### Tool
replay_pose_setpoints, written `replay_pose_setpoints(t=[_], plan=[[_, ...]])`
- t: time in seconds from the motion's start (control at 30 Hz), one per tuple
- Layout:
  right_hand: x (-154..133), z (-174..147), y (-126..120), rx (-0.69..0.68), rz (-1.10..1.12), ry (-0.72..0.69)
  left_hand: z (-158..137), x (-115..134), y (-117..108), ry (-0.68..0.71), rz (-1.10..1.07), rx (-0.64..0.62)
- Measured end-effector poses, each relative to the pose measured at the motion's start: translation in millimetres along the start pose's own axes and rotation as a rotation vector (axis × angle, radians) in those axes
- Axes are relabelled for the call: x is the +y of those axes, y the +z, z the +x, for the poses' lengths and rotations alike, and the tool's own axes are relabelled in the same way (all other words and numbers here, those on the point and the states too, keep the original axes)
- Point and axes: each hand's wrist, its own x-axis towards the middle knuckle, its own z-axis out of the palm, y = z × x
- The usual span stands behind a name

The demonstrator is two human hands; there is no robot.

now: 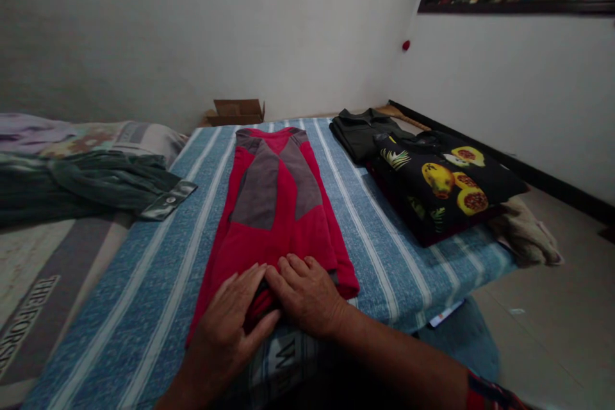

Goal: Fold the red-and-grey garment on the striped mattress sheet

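A long-sleeved red garment with grey panels point(291, 173) lies folded lengthwise on the bed, its collar end away from me. Both my hands rest on its near edge. My left hand point(225, 320) lies along the lower left part, fingers straight and thumb spread apart at the rolled or folded hem. Over the hem's right side, my right hand point(307, 291) lies palm down with its fingers stretched on the cloth; its thumb is hidden. The two hands' fingertips almost meet.
Blue striped sheet point(202, 205) covers the bed. To the right lie a folded black fruit-print garment point(451, 173) and a dark folded shirt point(358, 134). Dark green trousers point(86, 182) lie at the left. A cardboard box point(235, 112) stands by the far wall.
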Motion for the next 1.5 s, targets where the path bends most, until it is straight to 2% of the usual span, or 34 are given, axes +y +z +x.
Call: replay_pose_setpoints(t=[0.2, 0.5, 0.8, 1.13, 1.5], plan=[[-5, -3, 7, 0.064, -0.003, 0.019, -4, 2, -3, 0.011, 0.128, -0.042], [-8, -6, 21, 0.161, 0.004, 0.021, -5, 1, -6, 0.018, 0.205, -0.058], [-30, -9, 38, 0.384, -0.12, 0.153, -1, 9, -7, -0.039, 0.203, -0.096], [-33, -6, 42, 0.448, -0.177, 0.151, 2, 9, -8, -0.101, 0.089, -0.147], [-25, 0, 39, 0.404, -0.15, 0.117, 25, 10, -24, -0.329, -0.182, -0.363]])
